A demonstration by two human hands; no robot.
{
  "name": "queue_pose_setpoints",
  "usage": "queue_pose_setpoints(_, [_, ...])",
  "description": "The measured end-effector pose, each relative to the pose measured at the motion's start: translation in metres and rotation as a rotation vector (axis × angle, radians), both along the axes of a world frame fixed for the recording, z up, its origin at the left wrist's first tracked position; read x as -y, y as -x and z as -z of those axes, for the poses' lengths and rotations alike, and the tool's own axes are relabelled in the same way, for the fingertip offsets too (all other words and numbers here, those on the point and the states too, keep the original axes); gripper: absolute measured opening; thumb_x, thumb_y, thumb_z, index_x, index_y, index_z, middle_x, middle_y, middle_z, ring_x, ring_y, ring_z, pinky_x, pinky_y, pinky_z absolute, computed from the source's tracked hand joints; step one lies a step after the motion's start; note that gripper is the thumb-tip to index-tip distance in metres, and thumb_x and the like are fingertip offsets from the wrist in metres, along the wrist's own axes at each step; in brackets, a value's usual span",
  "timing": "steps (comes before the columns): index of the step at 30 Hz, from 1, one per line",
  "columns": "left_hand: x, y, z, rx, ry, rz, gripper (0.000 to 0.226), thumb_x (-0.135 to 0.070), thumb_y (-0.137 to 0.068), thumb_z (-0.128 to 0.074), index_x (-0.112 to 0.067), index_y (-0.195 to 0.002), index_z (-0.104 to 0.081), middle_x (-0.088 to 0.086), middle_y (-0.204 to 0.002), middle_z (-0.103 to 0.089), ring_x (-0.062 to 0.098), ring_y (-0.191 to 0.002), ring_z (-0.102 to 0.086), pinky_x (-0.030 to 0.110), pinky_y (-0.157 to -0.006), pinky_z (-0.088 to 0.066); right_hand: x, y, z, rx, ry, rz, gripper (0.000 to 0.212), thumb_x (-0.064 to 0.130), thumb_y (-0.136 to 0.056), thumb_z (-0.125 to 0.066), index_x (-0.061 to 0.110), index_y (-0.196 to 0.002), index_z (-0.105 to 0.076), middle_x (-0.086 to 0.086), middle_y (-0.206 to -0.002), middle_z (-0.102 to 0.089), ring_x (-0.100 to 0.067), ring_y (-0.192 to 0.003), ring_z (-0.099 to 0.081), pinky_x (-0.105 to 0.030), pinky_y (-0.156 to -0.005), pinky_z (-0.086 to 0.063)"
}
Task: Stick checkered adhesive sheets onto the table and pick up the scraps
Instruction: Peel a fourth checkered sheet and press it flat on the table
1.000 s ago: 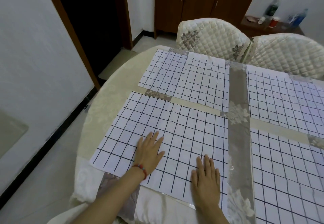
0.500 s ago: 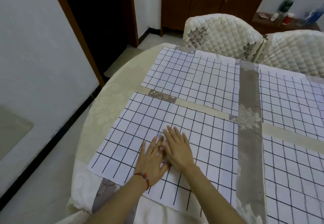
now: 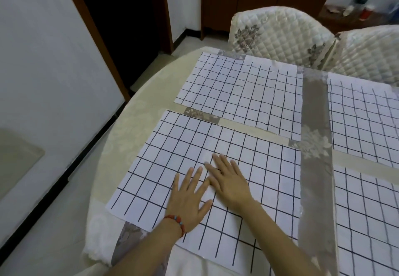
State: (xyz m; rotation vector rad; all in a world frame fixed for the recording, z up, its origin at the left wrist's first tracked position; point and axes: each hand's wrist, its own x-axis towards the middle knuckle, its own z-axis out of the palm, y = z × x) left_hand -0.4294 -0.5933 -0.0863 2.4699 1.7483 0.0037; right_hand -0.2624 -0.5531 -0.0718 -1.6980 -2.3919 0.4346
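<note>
A white sheet with a black grid [image 3: 216,146] lies flat on the near left part of the round table [image 3: 133,129]. My left hand [image 3: 189,198], a red bead bracelet on its wrist, rests palm down on this sheet with fingers spread. My right hand [image 3: 228,182] lies flat just beside it, fingers pointing up and left, its thumb side touching the left hand's fingers. Neither hand holds anything. Three more checkered sheets lie on the table: far left [image 3: 244,94], far right [image 3: 364,116] and near right [image 3: 371,215]. No loose scraps are visible.
A grey floral table runner [image 3: 316,146] shows in the gaps between the sheets. Two quilted cream chairs [image 3: 280,36] [image 3: 371,55] stand at the far edge. A dark doorway and a brown cabinet are behind; bottles stand on a side table [image 3: 358,14].
My right hand has slid left across the near sheet from the right edge to beside my left hand. The left hand has stayed almost in place.
</note>
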Motion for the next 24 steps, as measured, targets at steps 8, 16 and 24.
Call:
queue_pose_setpoints(8, [0.001,0.002,0.001,0.005,-0.015,0.003,0.061,-0.058,-0.091,-0.013,-0.032,-0.145,-0.015,0.002,-0.154,-0.019,0.018,-0.144,0.01,0.05,-0.111,0.001,0.008,-0.1,-0.011,0.034,0.082,0.834,0.064,0.047,-0.09,-0.01,0.016,-0.145,-0.022,-0.012,-0.157,-0.01,-0.027,-0.145,-0.005,-0.05,-0.117,-0.007])
queue_pose_setpoints(16, [0.0,0.0,-0.007,-0.033,0.044,0.006,0.061,-0.06,-0.09,-0.012,-0.033,-0.144,-0.019,0.002,-0.152,-0.029,0.024,-0.141,-0.011,0.05,-0.109,-0.002,0.086,-0.005,0.014,0.053,0.022,0.446,0.057,0.053,-0.094,-0.007,0.03,-0.145,-0.02,0.005,-0.154,-0.015,-0.005,-0.142,0.014,-0.031,-0.115,0.011])
queue_pose_setpoints(24, [-0.006,0.041,-0.002,0.037,0.047,-0.281,0.071,-0.068,-0.082,0.011,-0.036,-0.144,-0.002,-0.006,-0.155,-0.006,0.017,-0.144,-0.002,0.045,-0.115,0.002,0.09,-0.011,0.013,0.037,-0.009,0.478,0.058,0.054,-0.092,-0.009,0.03,-0.145,-0.01,0.008,-0.155,-0.007,0.0,-0.139,0.024,-0.03,-0.114,0.015])
